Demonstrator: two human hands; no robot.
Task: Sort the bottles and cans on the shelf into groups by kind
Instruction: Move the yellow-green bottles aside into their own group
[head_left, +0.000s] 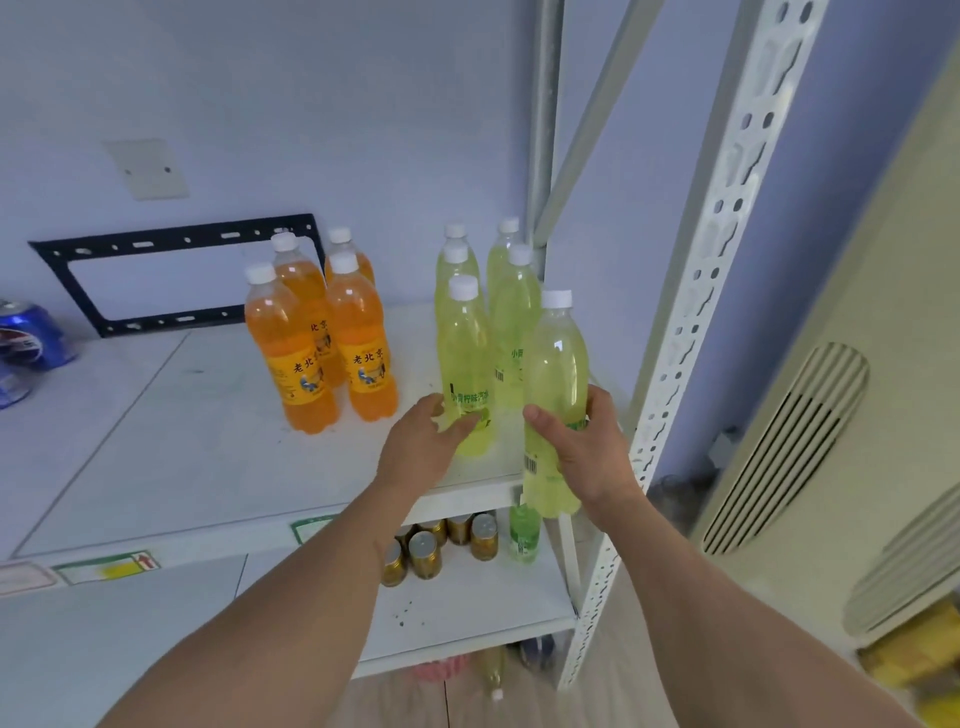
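While orange bottles (317, 358) read 老北京, right hand (587, 447) grips a lime bottle (556, 400).

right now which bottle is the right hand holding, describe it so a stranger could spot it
Start at the white perforated shelf post on the right, then find the cluster of yellow-green bottles beside it. The one meant is the nearest yellow-green bottle: it hangs past the shelf's front edge, with the right hand gripping it.
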